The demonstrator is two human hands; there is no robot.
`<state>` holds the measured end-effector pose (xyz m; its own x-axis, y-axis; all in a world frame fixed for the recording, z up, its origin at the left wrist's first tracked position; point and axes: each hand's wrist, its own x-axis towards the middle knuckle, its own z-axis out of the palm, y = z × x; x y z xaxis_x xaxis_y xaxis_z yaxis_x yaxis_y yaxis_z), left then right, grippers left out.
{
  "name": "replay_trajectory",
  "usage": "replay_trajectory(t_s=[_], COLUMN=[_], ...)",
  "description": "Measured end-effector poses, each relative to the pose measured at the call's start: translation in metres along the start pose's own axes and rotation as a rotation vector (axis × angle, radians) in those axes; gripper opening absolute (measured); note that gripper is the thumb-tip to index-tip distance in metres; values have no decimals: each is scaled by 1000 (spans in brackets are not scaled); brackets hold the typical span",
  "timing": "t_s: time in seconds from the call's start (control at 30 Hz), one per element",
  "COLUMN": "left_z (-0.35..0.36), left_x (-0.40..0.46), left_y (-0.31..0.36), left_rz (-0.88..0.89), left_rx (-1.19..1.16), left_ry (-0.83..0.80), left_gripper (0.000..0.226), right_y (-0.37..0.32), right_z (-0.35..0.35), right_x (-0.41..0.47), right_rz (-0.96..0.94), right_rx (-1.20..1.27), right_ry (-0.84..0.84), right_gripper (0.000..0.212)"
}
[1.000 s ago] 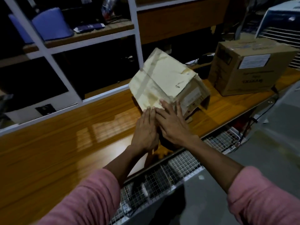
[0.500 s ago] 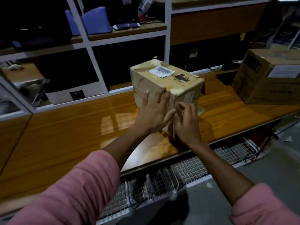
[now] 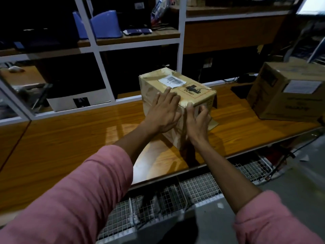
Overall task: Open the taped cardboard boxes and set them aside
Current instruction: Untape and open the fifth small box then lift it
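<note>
Change: since a moment ago the small box has come down from a tilt to stand flat, label side up, and both hands have shifted up to its near top edge.
Shelving (image 3: 181,41): white-framed, dark bays behind the bench, a blue plastic holder (image 3: 103,25) on one shelf.
Bench (image 3: 70,138): glossy wood, carrying both boxes; wire mesh baskets (image 3: 198,189) hang under its front edge.
Large box (image 3: 288,90): brown cardboard, far right on the bench, well apart from the small one, a white label on its near face.
Small box (image 3: 184,85): taped cardboard, mid-bench, upright; barcode label and a "UN 3481" mark on top.
Left hand (image 3: 163,111): grip spread, fingers straight, pressing flat on the near left face and top edge.
Right hand (image 3: 197,118): fingers curled at the near top corner, pinching at the tape or flap edge there.
Sleeves: pink, on both forearms.
</note>
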<state>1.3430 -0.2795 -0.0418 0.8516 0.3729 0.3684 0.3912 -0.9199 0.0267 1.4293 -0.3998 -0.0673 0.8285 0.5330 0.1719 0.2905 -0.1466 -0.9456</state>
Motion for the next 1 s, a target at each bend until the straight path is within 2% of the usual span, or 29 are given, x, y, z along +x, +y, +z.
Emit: replay_trajectory(t_s=[0.13,0.23,0.37,0.43,0.5,0.57,0.63,0.7,0.8,0.9,1.0], left_z=[-13,-18,-15,-13,-15,-18,-20,-20,-22,-33,-43], left_x=[-18,-45,-83,-96,-105,-110,-117,-126,-146,-175,-197], left_y=[7,10,9,3,-5,-15,-30,-48,-65,-92,-112], left_rz=[-107,-164,-101,-96,-142,-222,-386,-533,-528,-525,-521], left_rx=[38,84,112,136,195,188,120,62,89,133,154], left_ry=[151,270,328,357,386,306,157,-9,-148,-129,-131], left_gripper=[49,42,33,34,37,44,54,65,69,65,63], right_y=[-19,-15,-1,12,26,30,26,17,3,-15,-23], right_z=[3,8,7,6,11,21,33,44,67,105,128], right_x=[11,14,5,-5,-14,-19,-22,-24,-25,-35,-49], right_rz=[110,18,-178,-226,-234,-220,-229,-241,-247,-321,-348], right_rx=[27,1,-18,-69,-36,-48,-93,-111,-144,-296,-388], right_ry=[-44,-128,-300,-410,-484,-528,-557,-555,-558,-623,-645], right_gripper=[92,104,116,114,103,81,60,50,57,69,71])
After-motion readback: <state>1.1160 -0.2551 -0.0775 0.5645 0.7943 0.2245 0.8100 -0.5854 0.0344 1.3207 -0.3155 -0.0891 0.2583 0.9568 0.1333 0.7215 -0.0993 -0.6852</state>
